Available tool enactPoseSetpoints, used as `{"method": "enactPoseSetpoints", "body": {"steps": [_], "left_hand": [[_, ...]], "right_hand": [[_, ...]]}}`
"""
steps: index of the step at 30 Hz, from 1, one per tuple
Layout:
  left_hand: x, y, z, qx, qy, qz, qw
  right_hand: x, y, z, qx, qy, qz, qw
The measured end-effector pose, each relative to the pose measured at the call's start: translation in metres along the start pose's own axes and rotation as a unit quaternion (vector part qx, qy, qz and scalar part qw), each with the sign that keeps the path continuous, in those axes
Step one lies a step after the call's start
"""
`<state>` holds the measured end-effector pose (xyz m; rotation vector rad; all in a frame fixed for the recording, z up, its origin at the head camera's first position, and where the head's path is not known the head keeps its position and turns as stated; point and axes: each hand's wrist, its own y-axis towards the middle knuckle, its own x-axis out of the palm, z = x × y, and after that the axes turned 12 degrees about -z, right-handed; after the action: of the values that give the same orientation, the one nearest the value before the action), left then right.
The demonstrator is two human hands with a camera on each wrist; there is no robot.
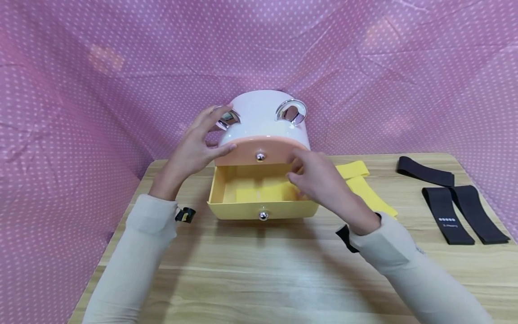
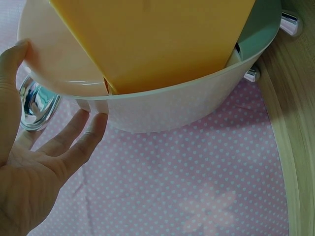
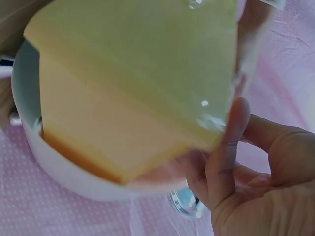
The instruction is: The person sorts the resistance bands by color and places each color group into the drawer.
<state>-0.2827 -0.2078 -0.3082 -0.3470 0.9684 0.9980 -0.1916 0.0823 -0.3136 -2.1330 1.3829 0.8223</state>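
Note:
A rounded white storage box [image 1: 263, 112] with silver ear-shaped rings stands on the table. Its peach upper drawer [image 1: 243, 152] is closed, while the yellow lower drawer [image 1: 234, 210] is pulled out with a flat yellow band [image 1: 271, 192] lying inside. My left hand [image 1: 190, 148] grips the box's left edge, thumb on the peach front and fingers against the white side [image 2: 147, 115] below the silver ring [image 2: 37, 103]. My right hand [image 1: 317, 175] is over the yellow drawer's right side, fingers loosely bent near its corner [image 3: 211, 132]; nothing shows between them.
More yellow bands [image 1: 370, 195] lie right of the box, partly behind my right hand. Several folded black bands [image 1: 449, 220] are at the table's right side. Pink dotted cloth [image 1: 121, 90] hangs behind and beside the wooden table [image 1: 243, 279].

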Motion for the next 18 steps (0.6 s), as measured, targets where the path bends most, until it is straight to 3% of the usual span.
{"method": "enactPoseSetpoints", "body": {"steps": [8, 14, 18], "left_hand": [[0.000, 0.000, 0.000, 0.002, 0.006, 0.003, 1.0000], [0.000, 0.000, 0.001, 0.006, -0.001, 0.002, 1.0000], [0.000, -0.001, 0.001, -0.001, 0.003, 0.000, 1.0000]], "right_hand": [[-0.029, -0.026, 0.009, -0.031, 0.007, 0.030, 0.9991], [-0.048, -0.035, 0.029, -0.013, -0.012, 0.052, 0.9985], [-0.056, -0.032, 0.049, 0.018, -0.006, 0.037, 0.9992]]}}
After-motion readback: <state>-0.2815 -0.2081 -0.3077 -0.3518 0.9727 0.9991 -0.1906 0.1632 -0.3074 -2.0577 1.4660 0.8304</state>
